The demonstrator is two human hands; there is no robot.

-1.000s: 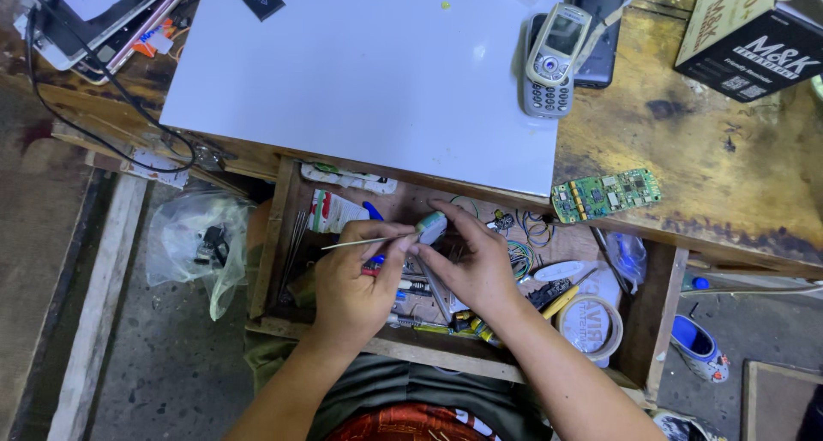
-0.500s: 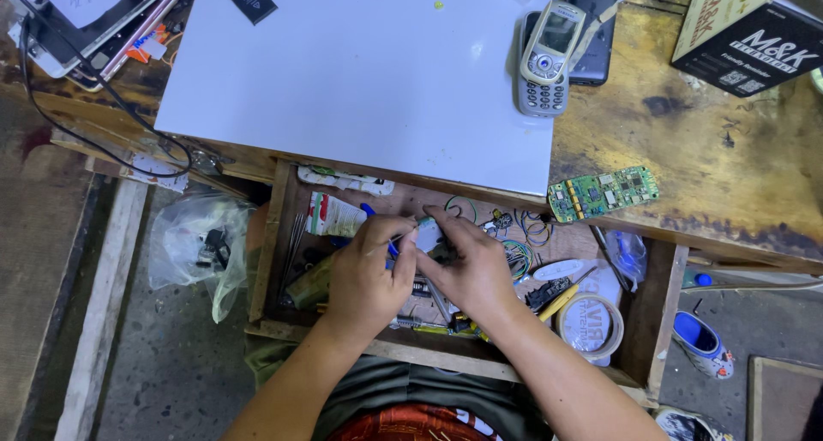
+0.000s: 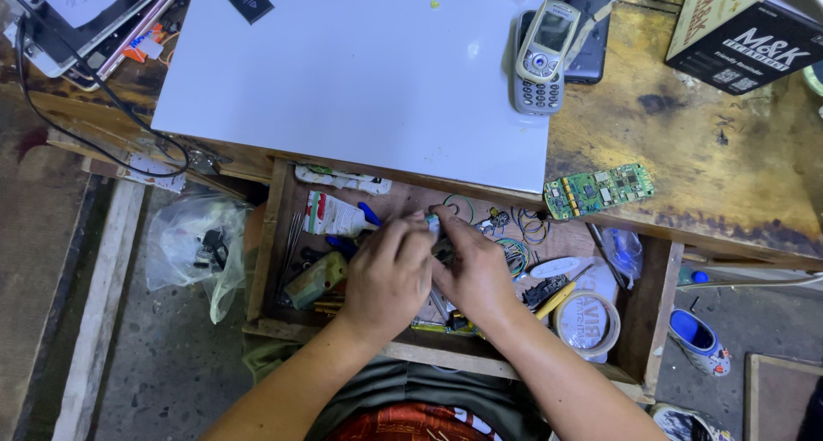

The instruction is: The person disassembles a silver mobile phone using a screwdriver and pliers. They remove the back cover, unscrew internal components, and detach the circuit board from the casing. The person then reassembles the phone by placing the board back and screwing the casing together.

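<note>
Both hands are pressed together over an open wooden drawer (image 3: 262,246). My left hand (image 3: 387,278) and my right hand (image 3: 477,274) meet at the fingertips around a small pale grey part (image 3: 433,224), which is mostly covered by the fingers. The thin tool seen before is hidden. Beneath the hands lie small tools, wires and rubber bands (image 3: 517,251). A white tube (image 3: 333,216) lies just left of my left hand.
A white board (image 3: 343,72) covers the desk above the drawer. On the desk are a grey mobile phone (image 3: 540,55), a green circuit board (image 3: 597,189) and a black box (image 3: 741,30). A tape roll (image 3: 587,324) sits in the drawer's right side. A plastic bag (image 3: 190,246) hangs at the left.
My left hand held a thin metal tool apart from the part. It has since closed in against my right hand, and the tool is hidden. Both hands sit slightly lower over the drawer.
</note>
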